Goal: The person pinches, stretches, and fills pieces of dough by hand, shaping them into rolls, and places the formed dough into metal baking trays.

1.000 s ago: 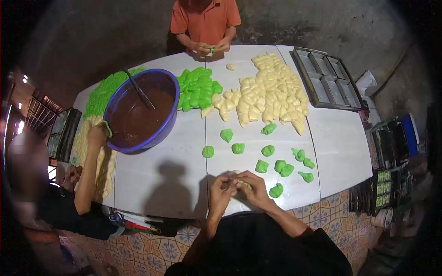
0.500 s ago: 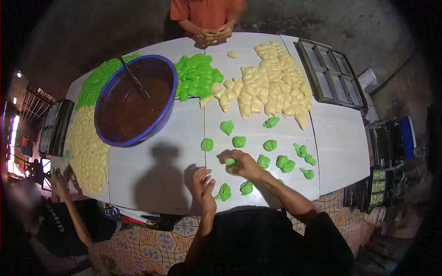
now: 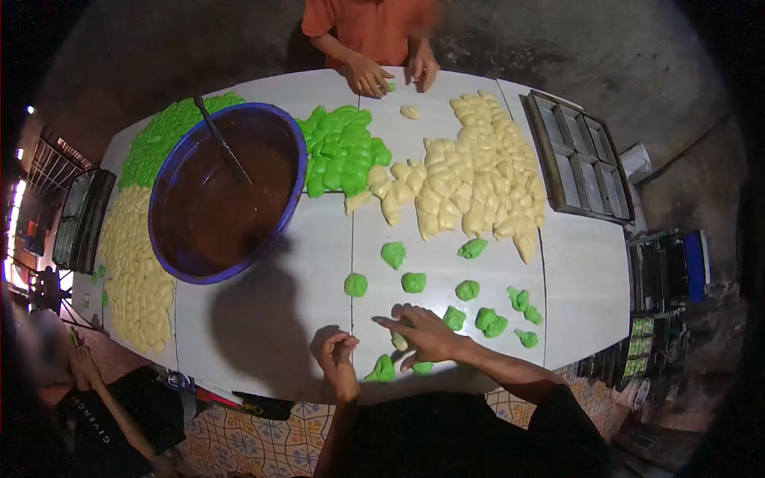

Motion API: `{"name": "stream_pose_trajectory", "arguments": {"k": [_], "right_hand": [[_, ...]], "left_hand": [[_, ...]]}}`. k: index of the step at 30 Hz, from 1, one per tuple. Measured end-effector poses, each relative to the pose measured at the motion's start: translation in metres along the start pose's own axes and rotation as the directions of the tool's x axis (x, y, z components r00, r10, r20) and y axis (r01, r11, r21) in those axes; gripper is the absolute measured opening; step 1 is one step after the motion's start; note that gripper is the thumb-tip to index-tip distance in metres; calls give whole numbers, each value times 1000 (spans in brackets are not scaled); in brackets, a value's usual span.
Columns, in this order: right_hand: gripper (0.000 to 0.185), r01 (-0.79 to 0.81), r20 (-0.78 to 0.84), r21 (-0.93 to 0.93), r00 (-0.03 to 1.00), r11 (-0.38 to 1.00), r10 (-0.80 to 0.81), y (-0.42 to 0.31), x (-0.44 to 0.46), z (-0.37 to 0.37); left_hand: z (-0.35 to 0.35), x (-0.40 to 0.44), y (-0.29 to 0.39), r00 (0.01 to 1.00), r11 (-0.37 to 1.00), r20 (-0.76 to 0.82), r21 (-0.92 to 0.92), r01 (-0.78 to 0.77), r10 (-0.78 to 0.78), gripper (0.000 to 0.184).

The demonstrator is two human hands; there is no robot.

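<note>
My right hand point(image 3: 426, 334) is spread over the table, palm down, with its index finger stretched out to the left. A small pale-green dough piece point(image 3: 399, 341) lies under its fingers and thumb. To the left, my left hand point(image 3: 338, 365) hovers by the front edge with its fingers curled in, and I see nothing in them. Between the hands lies a green dough lump point(image 3: 382, 370), and another lump point(image 3: 422, 367) is partly hidden under my right wrist. Several more green lumps point(image 3: 413, 282) are scattered beyond and to the right of my right hand.
A blue basin point(image 3: 299, 187) of brown filling with a long utensil point(image 3: 221, 139) stands on the left. Cream dough point(image 3: 478, 175) and green dough point(image 3: 339, 151) cover the back. A divided metal tray point(image 3: 586, 163) sits at back right. One co-worker point(image 3: 370, 36) is opposite, another point(image 3: 119, 414) at left.
My right hand has opened out and lowered over the dough piece. The fingers of my left hand have curled in. The co-worker opposite has parted their hands and lowered them to the table. The view has shifted slightly.
</note>
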State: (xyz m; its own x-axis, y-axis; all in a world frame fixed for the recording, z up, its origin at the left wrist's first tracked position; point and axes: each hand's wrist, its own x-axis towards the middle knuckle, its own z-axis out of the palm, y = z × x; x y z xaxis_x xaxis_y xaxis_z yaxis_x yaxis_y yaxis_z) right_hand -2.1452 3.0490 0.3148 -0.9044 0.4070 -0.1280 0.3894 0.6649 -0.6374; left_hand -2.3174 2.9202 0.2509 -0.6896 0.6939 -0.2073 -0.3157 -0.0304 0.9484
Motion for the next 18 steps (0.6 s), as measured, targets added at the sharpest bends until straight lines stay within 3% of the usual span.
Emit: {"name": "stream_pose_trajectory", "arguments": {"k": [1,2,4,6,10,11,12,14,16,18], "right_hand": [[107,-16,-59,-29,998,999,15,0,8,-13],[98,0,-182,-115,983,993,-21,6,18,-23],[82,-128,-279,104,948,986,153,24,51,-54],[55,-175,-548,45,819,983,171,42,94,-75],[27,-378,-655,74,679,923,331,102,160,-54],[26,-354,-663,134,662,926,349,109,164,-50],[24,-324,-664,193,652,926,366,112,162,-44],[22,-212,-571,395,705,894,420,76,131,-49],[22,-156,-536,506,713,848,451,31,84,-43],[25,66,-502,685,764,725,405,9,35,-23]], "left_hand": [[-4,1,-2,999,999,-6,14,-31,31,10],[-6,4,-1,998,997,-13,29,-66,66,10],[-5,11,4,999,999,13,19,-34,34,8],[2,15,7,999,996,49,86,-4,-1,6],[23,21,28,972,976,226,190,-110,66,6],[23,22,33,969,970,239,213,-120,67,7],[25,21,36,969,991,235,86,-100,77,8],[17,16,32,985,989,158,119,-84,64,9],[6,15,22,984,998,179,60,-28,17,16],[11,1,28,968,1000,252,31,2,-10,23]]}}
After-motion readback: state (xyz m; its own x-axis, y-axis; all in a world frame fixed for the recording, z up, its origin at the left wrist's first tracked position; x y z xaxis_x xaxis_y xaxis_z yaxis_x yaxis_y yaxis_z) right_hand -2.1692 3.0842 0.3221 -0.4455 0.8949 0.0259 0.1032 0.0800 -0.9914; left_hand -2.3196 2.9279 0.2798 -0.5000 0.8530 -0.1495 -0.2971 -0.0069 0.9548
